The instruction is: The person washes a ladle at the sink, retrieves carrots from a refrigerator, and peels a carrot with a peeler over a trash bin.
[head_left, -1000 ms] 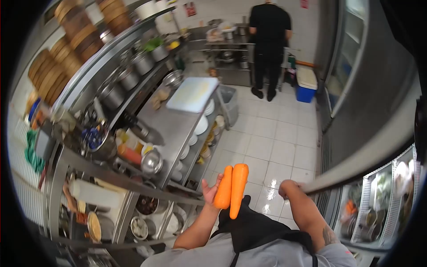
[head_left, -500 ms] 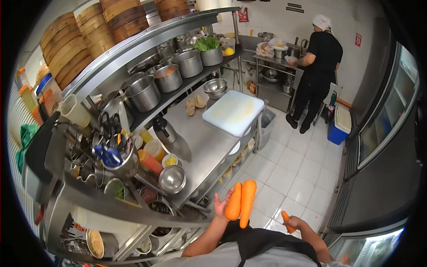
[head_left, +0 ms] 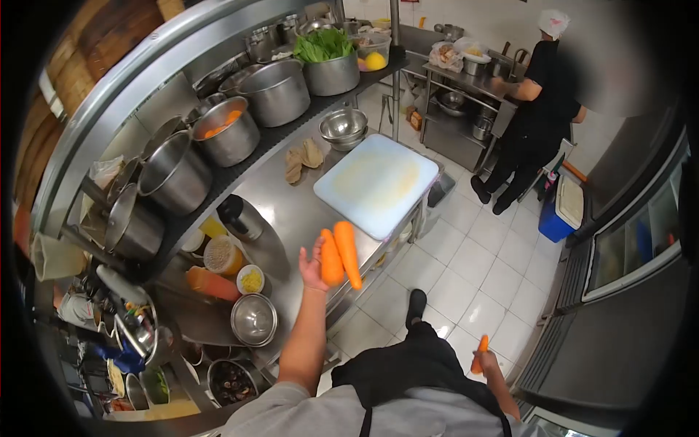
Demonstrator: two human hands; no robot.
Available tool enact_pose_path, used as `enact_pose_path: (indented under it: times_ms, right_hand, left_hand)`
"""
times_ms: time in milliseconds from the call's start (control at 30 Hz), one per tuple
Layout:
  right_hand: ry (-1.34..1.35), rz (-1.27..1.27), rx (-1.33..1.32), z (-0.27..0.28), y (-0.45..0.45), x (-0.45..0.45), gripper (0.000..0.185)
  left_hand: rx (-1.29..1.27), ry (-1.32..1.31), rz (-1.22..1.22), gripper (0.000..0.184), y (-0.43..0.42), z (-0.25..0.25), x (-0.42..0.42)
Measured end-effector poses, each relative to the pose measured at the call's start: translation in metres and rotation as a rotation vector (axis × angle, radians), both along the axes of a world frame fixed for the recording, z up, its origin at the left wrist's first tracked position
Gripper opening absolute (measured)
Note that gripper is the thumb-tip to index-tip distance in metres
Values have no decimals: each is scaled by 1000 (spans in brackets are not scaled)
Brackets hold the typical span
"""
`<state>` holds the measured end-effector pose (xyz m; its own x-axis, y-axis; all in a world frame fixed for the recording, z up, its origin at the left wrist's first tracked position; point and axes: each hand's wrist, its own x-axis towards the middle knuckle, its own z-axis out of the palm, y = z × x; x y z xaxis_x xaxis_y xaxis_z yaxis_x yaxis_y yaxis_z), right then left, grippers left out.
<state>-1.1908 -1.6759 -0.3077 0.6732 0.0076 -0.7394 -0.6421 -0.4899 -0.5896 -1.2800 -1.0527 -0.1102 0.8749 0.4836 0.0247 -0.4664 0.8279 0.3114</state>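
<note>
Two large orange carrots, one beside the other, are held up by my left hand, its fingers partly hidden behind them. They are over the front edge of the steel table, near a white cutting board with a yellowish stain. Low on the right, my right hand is closed round a smaller carrot, above the tiled floor.
Pots line a shelf over the steel table. Metal bowls, a dark flask and a small yellow-filled cup stand on the table. A co-worker stands at the back counter, near a blue cooler. Fridges line the right.
My left arm has stretched forward, bringing the two carrots toward the cutting board. The view has moved closer to the table, and one of my feet now shows. My right hand still has its carrot.
</note>
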Motion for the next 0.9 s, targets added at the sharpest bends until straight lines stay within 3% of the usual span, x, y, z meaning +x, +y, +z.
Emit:
enact_pose_path:
  times_ms: [67,167,200,300,400,467,533,667,733,900]
  right_hand:
    - [-111,132,-46,31,52,54,40]
    - [-244,426,-138,76,138,143,43]
    - [-274,532,-143,75,162,171,46]
    - [-335,799,-40,144,270,232,51]
    - [-382,1075,90,224,385,255,51]
    - [-454,1222,279,238,452,258,53]
    - [-462,1370,295,248,519,251,52]
    - [-559,1604,149,244,617,199,55]
    - [-635,1667,113,236,638,172,59]
    - [-931,1778,104,216,651,132,62]
  left_hand:
    - [62,32,43,50,33,-15,14]
    - [244,418,199,39,76,-39,25]
    - [316,559,205,39,82,-46,29]
    - [491,951,216,48,100,-56,52]
    - [615,1069,359,52,98,-59,74]
    - [781,1243,439,55,99,-65,86]
    - [911,1373,517,56,96,-68,98]
    - [1039,1664,745,54,87,-64,108]
    - [1074,1843,806,51,88,-99,97]
    - [877,1750,890,45,67,-36,52]
